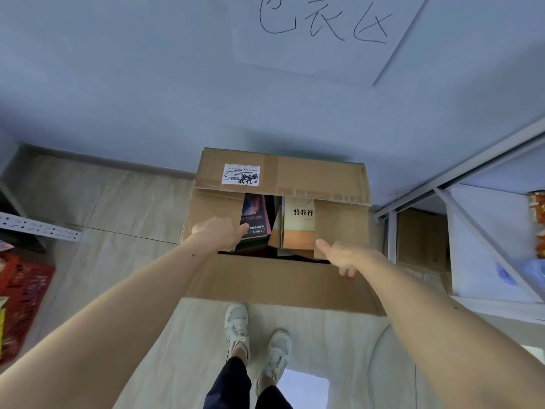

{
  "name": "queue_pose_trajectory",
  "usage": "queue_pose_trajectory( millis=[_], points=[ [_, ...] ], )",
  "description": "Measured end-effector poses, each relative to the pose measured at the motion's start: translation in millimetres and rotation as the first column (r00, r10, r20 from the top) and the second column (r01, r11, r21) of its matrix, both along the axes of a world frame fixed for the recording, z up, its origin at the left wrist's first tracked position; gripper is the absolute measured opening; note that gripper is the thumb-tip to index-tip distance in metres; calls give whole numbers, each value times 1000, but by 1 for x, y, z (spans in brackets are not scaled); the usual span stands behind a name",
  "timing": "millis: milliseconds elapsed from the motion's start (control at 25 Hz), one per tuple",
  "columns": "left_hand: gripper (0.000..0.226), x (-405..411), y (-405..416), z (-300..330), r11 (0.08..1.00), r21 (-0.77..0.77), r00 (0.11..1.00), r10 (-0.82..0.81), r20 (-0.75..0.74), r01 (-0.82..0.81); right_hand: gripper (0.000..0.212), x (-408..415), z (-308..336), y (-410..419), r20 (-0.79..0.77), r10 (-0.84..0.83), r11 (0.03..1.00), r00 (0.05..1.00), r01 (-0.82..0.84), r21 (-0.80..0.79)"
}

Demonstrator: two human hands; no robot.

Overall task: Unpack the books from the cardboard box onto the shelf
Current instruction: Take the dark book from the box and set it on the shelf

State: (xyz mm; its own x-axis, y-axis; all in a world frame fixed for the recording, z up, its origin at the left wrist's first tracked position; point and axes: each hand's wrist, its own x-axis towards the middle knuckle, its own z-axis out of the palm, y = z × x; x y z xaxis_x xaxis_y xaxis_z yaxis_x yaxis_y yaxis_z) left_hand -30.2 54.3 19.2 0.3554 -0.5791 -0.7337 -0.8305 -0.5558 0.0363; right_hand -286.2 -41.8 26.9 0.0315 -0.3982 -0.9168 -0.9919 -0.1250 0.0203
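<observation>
Head view — both hands (219, 233) at cardboard box (324, 178) flaps — perhaps gripping.

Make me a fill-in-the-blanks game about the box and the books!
1. The books sit inside a cardboard ____.
2. The left hand touches the ____ book, not the cream book.
3. The sticker on the far flap is ____ with black scribbles.
4. Below the box stand two ____ in pale sneakers.

Missing words: box; dark; white; feet
</observation>
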Motion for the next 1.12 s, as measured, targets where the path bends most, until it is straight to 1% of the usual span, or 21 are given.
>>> queue_pose_trajectory(
  millis=[80,120,160,200,280,320,400,480,560,600,680,800,880,960,1120],
  points=[
    [62,-1,0,-9,999,-40,1000,6,0,-6,84,-3,-10,4,-39,-13,995,999,16,95],
    [61,1,-2,-12,998,-60,1000,13,1,-12,82,-3,-14,4,-31,-16,995,999,18,96],
    [59,3,-6,-16,997,-74,1000,18,-4,-18,80,-2,-17,2,8,-28,998,1000,28,54],
    [58,6,-10,-19,996,-87,1000,18,-10,-18,78,0,-21,-1,78,-50,998,996,52,-23],
    [64,13,-19,-24,991,-123,999,42,-34,-46,73,9,-27,-15,226,-82,975,971,124,-182],
    [69,16,-24,-27,987,-146,997,61,-52,-68,73,15,-29,-25,275,-77,964,958,143,-226],
    [70,23,-35,-37,982,-177,994,52,-98,-69,71,27,-35,-44,334,-52,962,941,137,-237],
    [68,30,-45,-45,982,-187,992,6,-124,-29,71,37,-40,-55,372,-29,974,928,110,-200],
    [72,35,-53,-46,980,-197,992,-2,-123,-23,72,44,-42,-62,391,-39,976,920,119,-183],
    [74,35,-53,-43,976,-216,995,-6,-95,-14,74,45,-41,-62,403,-44,970,914,135,-202],
    [80,32,-55,-34,953,-304,1000,-13,-6,11,78,50,-34,-64,429,-34,936,903,179,-302],
    [87,35,-73,-15,920,-392,999,-13,37,27,84,62,-15,-79,489,-37,858,871,278,-431],
    [90,47,-96,-6,918,-394,999,-28,41,42,86,70,-7,-97,491,-17,839,871,280,-467],
    [90,61,-122,-7,923,-378,997,-58,60,76,86,80,-7,-119,476,-1,841,880,258,-476],
    [92,74,-153,-30,923,-359,990,-122,70,139,86,100,-23,-152,434,35,835,900,212,-507]
  ],
)
